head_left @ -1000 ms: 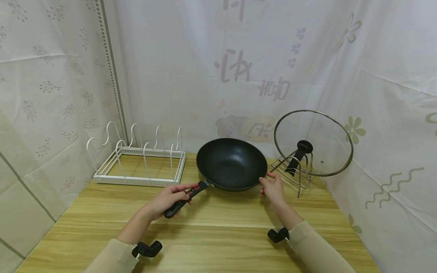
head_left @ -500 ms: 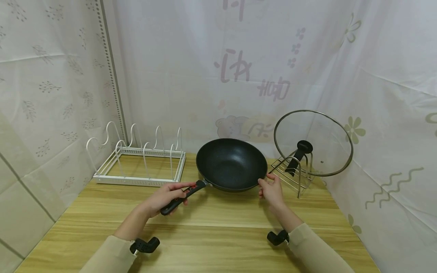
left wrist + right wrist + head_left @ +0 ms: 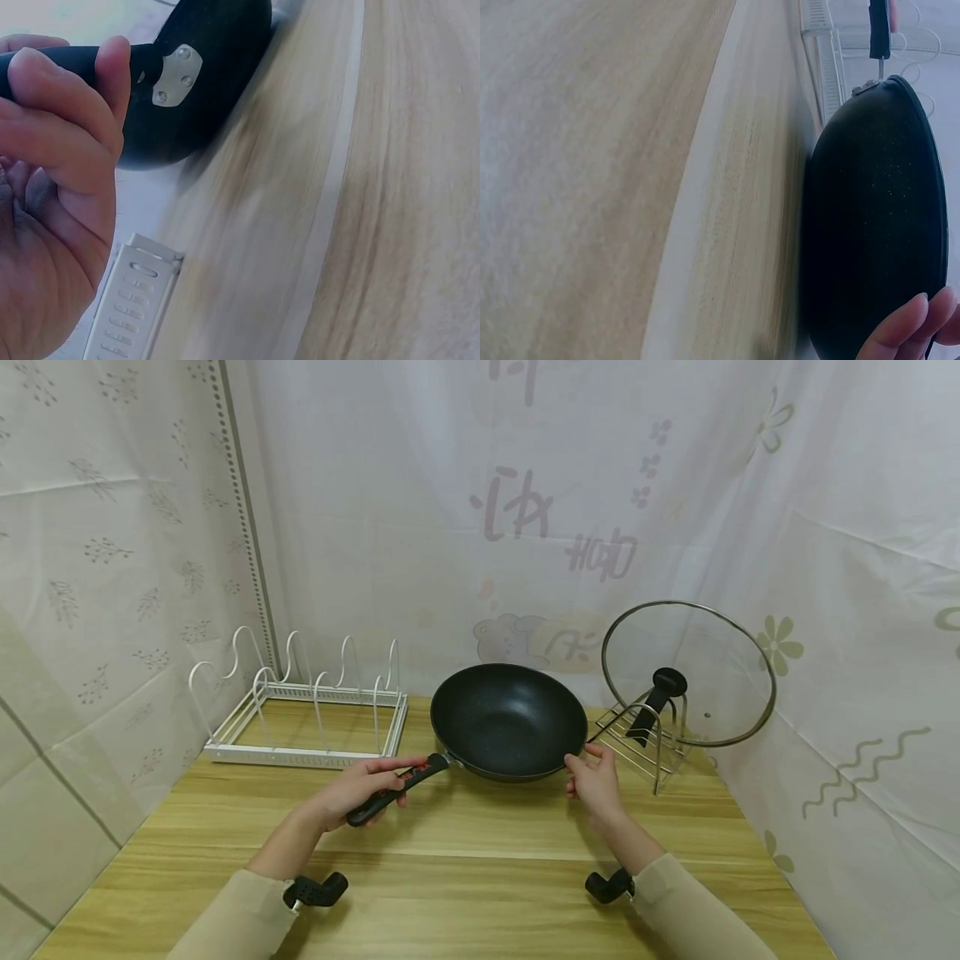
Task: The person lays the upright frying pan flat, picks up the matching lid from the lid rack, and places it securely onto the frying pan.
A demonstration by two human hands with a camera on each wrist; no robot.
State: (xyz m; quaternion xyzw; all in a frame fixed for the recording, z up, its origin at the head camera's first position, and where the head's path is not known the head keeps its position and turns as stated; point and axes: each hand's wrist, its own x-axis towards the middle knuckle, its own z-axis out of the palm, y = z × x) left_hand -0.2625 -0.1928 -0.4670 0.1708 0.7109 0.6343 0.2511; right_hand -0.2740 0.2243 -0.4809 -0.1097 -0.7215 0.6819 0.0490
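A black wok (image 3: 510,718) sits upright on the wooden table in the middle of the head view, its inside facing up. Its black handle (image 3: 366,813) with red markings points toward the front left. My left hand (image 3: 352,793) holds this handle, and in the left wrist view its curled fingers (image 3: 64,146) wrap the grip near the riveted bracket (image 3: 177,77). At the front right of the rim, my right hand (image 3: 597,781) pinches the edge. The right wrist view has those fingertips (image 3: 900,330) against the wok's outer wall.
To the left stands a white pan rack (image 3: 300,758) with several upright loops. On the right, a glass lid (image 3: 727,668) with a black knob (image 3: 670,682) leans in a small wire stand (image 3: 657,764), close beside my right hand. Patterned curtains (image 3: 420,527) hang behind the table.
The wok's handle has swung slightly left and away from me, my left hand moving with it. My right hand has shifted a little left along with the rim.
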